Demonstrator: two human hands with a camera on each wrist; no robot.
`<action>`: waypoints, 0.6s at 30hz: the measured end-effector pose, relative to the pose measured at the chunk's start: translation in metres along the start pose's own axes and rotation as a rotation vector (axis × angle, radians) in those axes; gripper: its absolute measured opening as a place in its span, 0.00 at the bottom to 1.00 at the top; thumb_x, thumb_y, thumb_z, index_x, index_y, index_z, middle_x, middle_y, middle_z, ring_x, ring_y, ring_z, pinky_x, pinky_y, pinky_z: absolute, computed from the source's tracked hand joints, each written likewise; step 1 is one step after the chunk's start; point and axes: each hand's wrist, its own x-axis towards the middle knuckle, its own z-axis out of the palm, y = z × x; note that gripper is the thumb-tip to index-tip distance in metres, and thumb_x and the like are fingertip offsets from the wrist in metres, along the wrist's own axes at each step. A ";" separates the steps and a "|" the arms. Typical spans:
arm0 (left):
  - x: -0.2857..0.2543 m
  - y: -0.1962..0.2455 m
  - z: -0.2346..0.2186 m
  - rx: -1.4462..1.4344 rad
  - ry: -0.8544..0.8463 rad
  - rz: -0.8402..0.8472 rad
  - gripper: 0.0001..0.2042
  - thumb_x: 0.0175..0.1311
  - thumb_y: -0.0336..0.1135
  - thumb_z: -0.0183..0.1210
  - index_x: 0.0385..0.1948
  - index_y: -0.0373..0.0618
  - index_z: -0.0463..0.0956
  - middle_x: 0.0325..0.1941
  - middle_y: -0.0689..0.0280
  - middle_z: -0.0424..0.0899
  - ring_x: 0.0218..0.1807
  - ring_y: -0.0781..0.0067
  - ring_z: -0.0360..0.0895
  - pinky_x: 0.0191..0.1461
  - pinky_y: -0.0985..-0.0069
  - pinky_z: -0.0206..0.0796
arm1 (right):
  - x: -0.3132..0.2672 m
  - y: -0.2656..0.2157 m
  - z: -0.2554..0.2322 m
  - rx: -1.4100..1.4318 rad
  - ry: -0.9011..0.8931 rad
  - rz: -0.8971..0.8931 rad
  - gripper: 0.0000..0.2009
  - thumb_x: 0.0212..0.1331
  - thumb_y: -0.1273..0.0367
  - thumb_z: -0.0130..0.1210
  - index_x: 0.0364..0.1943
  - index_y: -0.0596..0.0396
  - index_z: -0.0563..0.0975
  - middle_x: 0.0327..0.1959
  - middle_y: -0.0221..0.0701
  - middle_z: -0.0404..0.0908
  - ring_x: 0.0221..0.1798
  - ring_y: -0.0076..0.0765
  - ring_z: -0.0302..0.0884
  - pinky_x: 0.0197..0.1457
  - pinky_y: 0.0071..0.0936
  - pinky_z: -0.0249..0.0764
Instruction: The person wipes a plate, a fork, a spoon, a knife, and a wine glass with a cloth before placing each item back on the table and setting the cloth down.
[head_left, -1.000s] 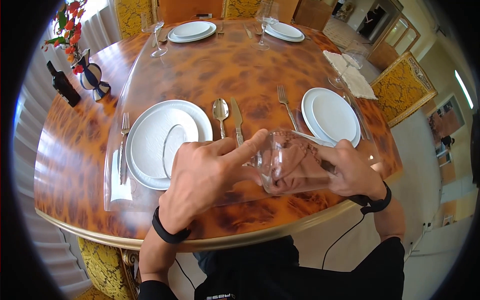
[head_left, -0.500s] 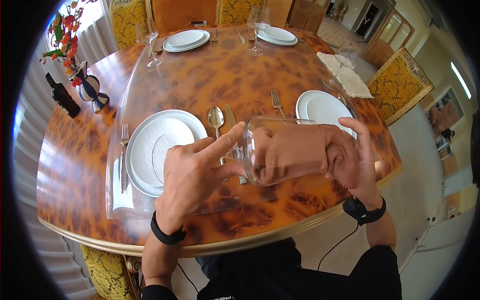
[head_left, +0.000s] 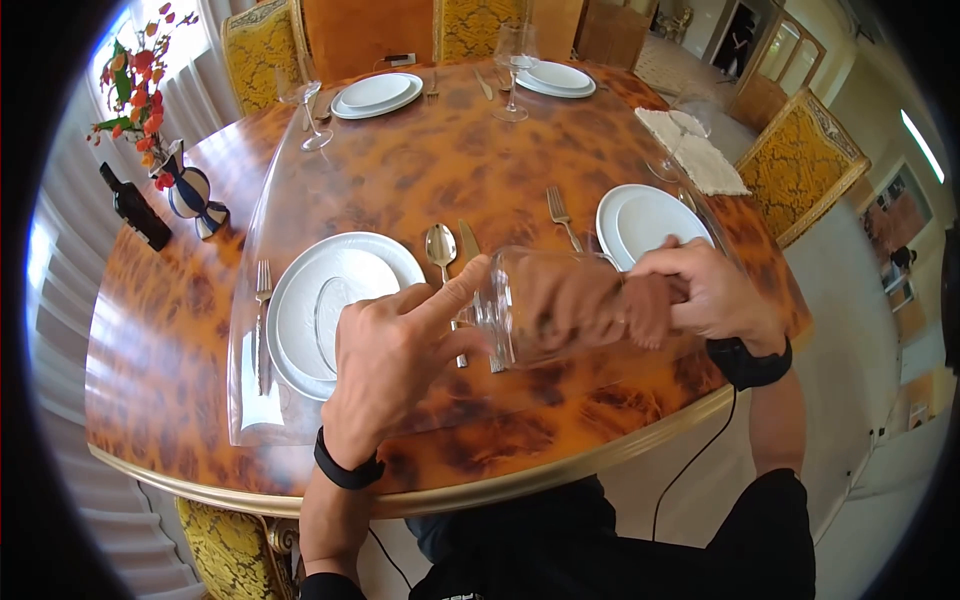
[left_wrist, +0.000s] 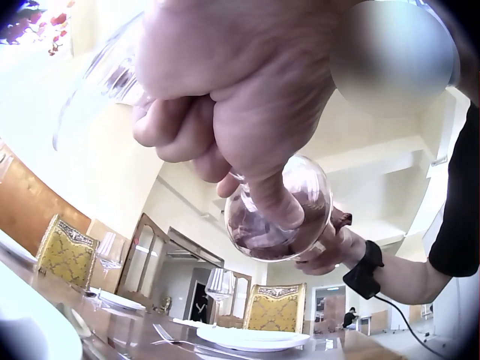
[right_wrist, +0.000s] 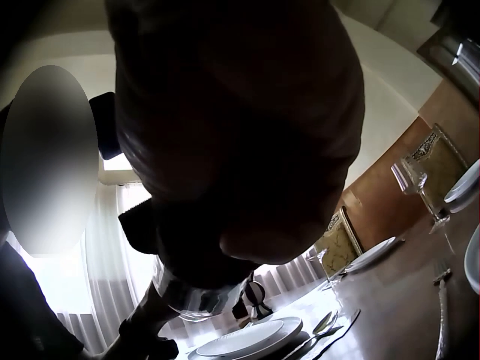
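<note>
A clear stemmed wine glass (head_left: 506, 335) lies on its side in the air above the table's near edge, its bowl toward the right. My left hand (head_left: 385, 345) grips it at the stem, with the index finger and thumb reaching to the base of the bowl; in the left wrist view the other fingers curl round the stem. The glass's round foot overlaps the near left plates (head_left: 330, 275). A brown cloth (head_left: 575, 300), blurred, is stuffed inside the bowl and sticks out of its mouth. My right hand (head_left: 710, 290) holds the bunched outer end; its fingertips are partly hidden.
A spoon (head_left: 441, 250), a knife (head_left: 468, 240) and forks lie by the near plates. More plates (head_left: 655, 225) and stemmed glasses (head_left: 515, 75) stand farther off. A dark bottle (head_left: 135, 207) and a striped vase (head_left: 198, 198) with red flowers are at the left.
My right hand has turned over at the bowl's mouth, from spread fingers to knuckles up, twisting the cloth in the glass. The left hand keeps its grip on the stem.
</note>
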 end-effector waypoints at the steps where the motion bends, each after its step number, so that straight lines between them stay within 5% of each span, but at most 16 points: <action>1: 0.001 -0.003 -0.004 0.032 -0.015 -0.023 0.33 0.45 0.49 0.73 0.60 0.59 0.79 0.21 0.65 0.79 0.20 0.63 0.77 0.25 0.68 0.66 | -0.003 0.014 -0.003 0.176 0.089 -0.047 0.10 0.55 0.76 0.66 0.41 0.63 0.81 0.33 0.27 0.82 0.36 0.16 0.77 0.40 0.18 0.75; 3: 0.000 -0.007 -0.008 0.076 -0.025 -0.062 0.33 0.46 0.49 0.72 0.60 0.59 0.79 0.21 0.65 0.80 0.21 0.63 0.77 0.25 0.68 0.67 | -0.013 0.018 -0.012 0.246 0.493 0.023 0.10 0.56 0.75 0.64 0.41 0.61 0.79 0.28 0.22 0.80 0.33 0.16 0.77 0.37 0.18 0.74; 4: 0.001 -0.007 -0.009 0.086 -0.024 -0.066 0.33 0.46 0.49 0.72 0.60 0.58 0.78 0.22 0.65 0.80 0.21 0.62 0.78 0.25 0.68 0.68 | -0.017 0.024 -0.019 0.408 0.546 -0.069 0.10 0.57 0.74 0.65 0.41 0.60 0.78 0.33 0.24 0.81 0.32 0.15 0.76 0.37 0.15 0.73; 6: 0.003 -0.005 -0.006 0.091 -0.008 -0.055 0.33 0.47 0.50 0.72 0.60 0.58 0.78 0.23 0.65 0.81 0.22 0.61 0.79 0.26 0.67 0.68 | -0.018 0.035 -0.022 0.285 0.691 -0.256 0.12 0.56 0.71 0.67 0.40 0.59 0.77 0.44 0.30 0.79 0.36 0.17 0.78 0.40 0.17 0.75; 10: 0.008 0.003 0.008 0.104 -0.009 -0.015 0.33 0.47 0.50 0.72 0.60 0.58 0.78 0.27 0.64 0.84 0.23 0.60 0.81 0.26 0.67 0.70 | 0.020 -0.034 0.037 -0.167 0.611 -0.526 0.17 0.50 0.60 0.70 0.37 0.50 0.76 0.64 0.44 0.71 0.62 0.48 0.74 0.63 0.47 0.72; 13: 0.007 0.002 0.014 0.157 0.033 -0.051 0.32 0.47 0.49 0.73 0.60 0.58 0.79 0.27 0.65 0.85 0.24 0.60 0.81 0.26 0.67 0.70 | 0.037 -0.052 0.071 -0.488 0.590 -0.632 0.19 0.38 0.66 0.75 0.28 0.51 0.72 0.63 0.49 0.74 0.70 0.65 0.66 0.68 0.55 0.67; 15: 0.007 0.000 0.011 0.175 0.009 -0.149 0.32 0.46 0.49 0.73 0.59 0.59 0.80 0.25 0.65 0.84 0.24 0.59 0.81 0.26 0.66 0.70 | 0.046 -0.050 0.056 -0.479 0.644 -0.651 0.19 0.38 0.67 0.74 0.27 0.53 0.71 0.57 0.52 0.77 0.60 0.66 0.74 0.58 0.48 0.75; 16: 0.006 0.000 0.013 0.139 0.082 -0.163 0.32 0.46 0.48 0.74 0.59 0.59 0.80 0.22 0.64 0.82 0.22 0.59 0.79 0.26 0.66 0.68 | 0.047 -0.046 0.047 -0.361 0.637 -0.537 0.17 0.40 0.66 0.73 0.28 0.52 0.73 0.51 0.47 0.79 0.54 0.59 0.77 0.56 0.45 0.76; 18: 0.009 0.003 0.014 0.076 0.080 -0.249 0.32 0.46 0.47 0.75 0.59 0.58 0.80 0.21 0.62 0.81 0.20 0.58 0.76 0.26 0.65 0.66 | 0.052 -0.042 0.044 -0.429 0.808 -0.592 0.16 0.41 0.66 0.73 0.29 0.51 0.74 0.47 0.40 0.80 0.49 0.54 0.78 0.51 0.45 0.77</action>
